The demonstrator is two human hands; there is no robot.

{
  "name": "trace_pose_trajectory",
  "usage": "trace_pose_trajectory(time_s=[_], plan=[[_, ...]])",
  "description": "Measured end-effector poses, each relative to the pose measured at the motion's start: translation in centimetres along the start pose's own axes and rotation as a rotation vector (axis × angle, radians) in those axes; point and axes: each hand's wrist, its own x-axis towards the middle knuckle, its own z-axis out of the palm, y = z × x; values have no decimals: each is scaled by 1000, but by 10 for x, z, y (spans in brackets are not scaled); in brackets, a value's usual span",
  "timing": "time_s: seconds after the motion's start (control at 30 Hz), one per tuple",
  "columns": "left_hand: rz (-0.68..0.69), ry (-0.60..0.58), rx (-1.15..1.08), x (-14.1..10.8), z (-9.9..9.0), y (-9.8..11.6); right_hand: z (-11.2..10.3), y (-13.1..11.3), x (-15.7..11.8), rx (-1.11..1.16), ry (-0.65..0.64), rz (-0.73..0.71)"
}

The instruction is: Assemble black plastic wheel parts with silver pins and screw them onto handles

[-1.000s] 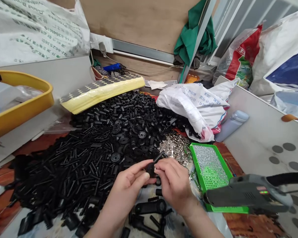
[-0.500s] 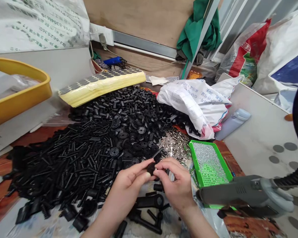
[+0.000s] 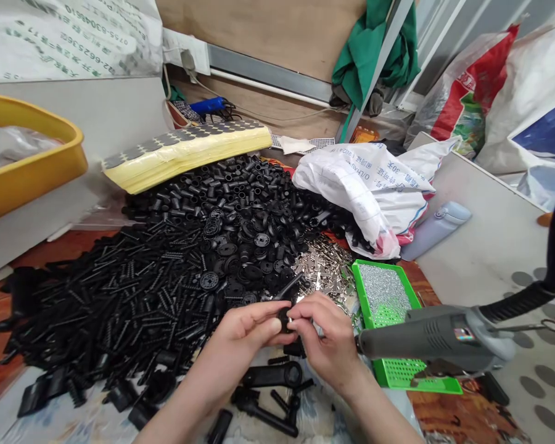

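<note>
Gripping a small round black part (image 3: 284, 319) between thumb and fingers, the left hand (image 3: 247, 333) meets the right hand (image 3: 329, 338), whose thumb and fingertips are pinched narrow at the part's edge; what they hold is too small to tell. Beside them, a green tray (image 3: 359, 287) carries small silvery pieces (image 3: 386, 293) towards its far end, and a grey power tool (image 3: 425, 336) crosses in front of it. At far left, a yellow basket (image 3: 32, 177) holds clear plastic (image 3: 23, 145). A printed white sack (image 3: 351, 179) lies over more black pieces. Counted on the worktop (image 3: 462, 413): one tray, one power tool, one blue-grey bottle (image 3: 437, 229). The black pieces (image 3: 134, 296) and flat metal pieces (image 3: 324, 268) lie heaped, too many to count; the heaps spread just beyond the hands.
</note>
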Motion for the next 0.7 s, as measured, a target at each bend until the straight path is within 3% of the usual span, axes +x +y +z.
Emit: trace_pose_trajectory(time_s=[0.2, 0.37, 0.43, 0.57, 0.7], plan=[[59, 15, 109, 1, 2, -1, -3, -5, 2, -4, 38, 128], [74, 8, 207, 0, -1, -3, -3, -4, -4, -39, -4, 32], [87, -18, 225, 0, -2, -4, -3, -3, -6, -16, 15, 56], [119, -102, 156, 1, 0, -6, -3, -3, -6, 39, 64, 136], [154, -80, 99, 4, 2, -11, -1, -3, -6, 60, 78, 168]])
